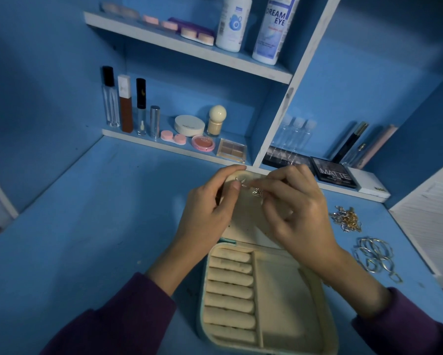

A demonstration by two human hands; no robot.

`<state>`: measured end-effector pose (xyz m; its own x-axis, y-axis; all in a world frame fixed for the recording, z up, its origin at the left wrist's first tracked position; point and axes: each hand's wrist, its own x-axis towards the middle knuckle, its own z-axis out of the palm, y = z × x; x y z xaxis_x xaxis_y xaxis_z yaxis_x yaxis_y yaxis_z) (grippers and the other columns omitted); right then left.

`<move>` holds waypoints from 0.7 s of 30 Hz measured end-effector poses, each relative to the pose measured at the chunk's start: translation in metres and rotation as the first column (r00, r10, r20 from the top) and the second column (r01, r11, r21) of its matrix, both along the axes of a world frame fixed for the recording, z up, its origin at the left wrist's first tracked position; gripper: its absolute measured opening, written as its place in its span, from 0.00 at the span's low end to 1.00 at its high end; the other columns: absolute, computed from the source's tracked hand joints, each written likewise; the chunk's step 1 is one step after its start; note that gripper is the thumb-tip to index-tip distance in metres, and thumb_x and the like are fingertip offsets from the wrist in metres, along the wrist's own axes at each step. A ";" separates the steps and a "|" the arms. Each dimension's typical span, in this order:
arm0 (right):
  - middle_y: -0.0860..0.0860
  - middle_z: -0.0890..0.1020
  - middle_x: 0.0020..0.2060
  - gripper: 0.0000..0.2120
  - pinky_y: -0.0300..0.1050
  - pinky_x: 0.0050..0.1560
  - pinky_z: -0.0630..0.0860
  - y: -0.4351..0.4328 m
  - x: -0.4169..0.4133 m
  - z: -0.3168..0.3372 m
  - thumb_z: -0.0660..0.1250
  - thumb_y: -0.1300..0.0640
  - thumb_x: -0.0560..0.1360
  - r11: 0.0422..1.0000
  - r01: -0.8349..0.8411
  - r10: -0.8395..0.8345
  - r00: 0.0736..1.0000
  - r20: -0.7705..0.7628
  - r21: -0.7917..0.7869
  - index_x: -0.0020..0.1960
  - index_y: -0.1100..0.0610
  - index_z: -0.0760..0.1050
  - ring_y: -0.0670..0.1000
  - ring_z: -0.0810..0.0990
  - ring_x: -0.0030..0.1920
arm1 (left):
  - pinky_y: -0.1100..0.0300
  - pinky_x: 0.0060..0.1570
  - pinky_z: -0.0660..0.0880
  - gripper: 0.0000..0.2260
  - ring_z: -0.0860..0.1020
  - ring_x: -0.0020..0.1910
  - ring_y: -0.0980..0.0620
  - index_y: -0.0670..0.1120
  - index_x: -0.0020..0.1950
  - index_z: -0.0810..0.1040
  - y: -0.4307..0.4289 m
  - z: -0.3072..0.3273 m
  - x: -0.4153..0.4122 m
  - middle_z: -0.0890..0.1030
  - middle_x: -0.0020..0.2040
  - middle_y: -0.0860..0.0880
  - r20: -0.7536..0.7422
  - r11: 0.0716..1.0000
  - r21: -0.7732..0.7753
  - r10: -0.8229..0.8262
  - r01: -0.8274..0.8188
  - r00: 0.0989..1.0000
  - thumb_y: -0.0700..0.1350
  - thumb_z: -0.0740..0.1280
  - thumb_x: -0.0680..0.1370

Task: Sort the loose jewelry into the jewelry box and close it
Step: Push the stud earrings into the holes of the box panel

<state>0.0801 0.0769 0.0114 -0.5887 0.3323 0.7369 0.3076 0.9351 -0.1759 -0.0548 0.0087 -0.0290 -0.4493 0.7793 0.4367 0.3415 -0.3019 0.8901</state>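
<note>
A cream jewelry box (282,298) lies open on the blue desk, with ring rolls on its left side and an open compartment on the right. Its lid (243,221) stands up at the back. My left hand (210,213) grips the lid's top left edge, thumb pressed on its inner face. My right hand (297,206) pinches a small silver earring (256,192) against the lid's inner face. Another small silver piece (241,181) sits on the lid near my left thumb. A heap of gold and silver chains (346,218) and several silver hoops (374,254) lie on the desk to the right.
Low shelves at the back carry cosmetics: lip gloss tubes (125,103), a pink lens case (173,137), compacts, an eyeshadow palette (232,150) and a black MATTE palette (334,172). Two white bottles (274,29) stand on the upper shelf. A white slatted panel (430,208) stands at the right.
</note>
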 end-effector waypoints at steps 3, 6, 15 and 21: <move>0.51 0.76 0.38 0.12 0.34 0.46 0.64 0.001 0.007 0.005 0.61 0.66 0.72 1.000 0.017 -0.019 0.997 -0.069 -0.024 0.47 0.60 0.82 0.49 0.70 0.41 | 0.70 0.28 0.62 0.13 0.63 0.25 0.58 0.57 0.60 0.76 0.001 -0.002 0.000 0.64 0.27 0.54 -0.028 0.999 -0.013 0.046 -0.046 0.999 0.42 0.63 0.81; 0.52 0.77 0.37 0.12 0.35 0.46 0.66 0.006 0.017 0.010 0.61 0.67 0.71 0.995 0.058 -0.065 0.993 -0.102 -0.077 0.46 0.59 0.82 0.49 0.71 0.41 | 0.72 0.29 0.61 0.12 0.65 0.25 0.58 0.53 0.63 0.77 0.002 -0.002 -0.001 0.66 0.26 0.55 -0.046 0.997 -0.021 0.074 -0.075 0.996 0.42 0.64 0.80; 0.42 0.78 0.39 0.14 0.38 0.38 0.69 0.030 0.061 0.021 0.64 0.67 0.74 0.868 0.231 -0.291 0.954 -0.074 -0.440 0.46 0.48 0.78 0.44 0.72 0.37 | 0.48 0.37 0.71 0.11 0.73 0.34 0.42 0.60 0.61 0.75 0.004 -0.006 -0.004 0.78 0.37 0.38 -0.071 0.999 -0.007 0.041 -0.041 0.997 0.48 0.63 0.80; 0.46 0.80 0.36 0.09 0.32 0.37 0.70 0.055 0.090 0.007 0.67 0.63 0.74 0.725 0.416 -0.310 0.909 0.278 -0.549 0.43 0.49 0.79 0.47 0.76 0.36 | 0.51 0.33 0.69 0.10 0.70 0.31 0.47 0.68 0.56 0.74 0.006 -0.008 -0.006 0.73 0.32 0.42 -0.074 0.999 0.019 0.039 -0.038 0.996 0.54 0.62 0.77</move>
<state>0.1702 0.1315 0.0181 -0.4199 0.8768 0.2345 0.6736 0.4742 -0.5669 -0.0606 0.0143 -0.0375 -0.4446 0.7541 0.4834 0.4182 -0.3025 0.8565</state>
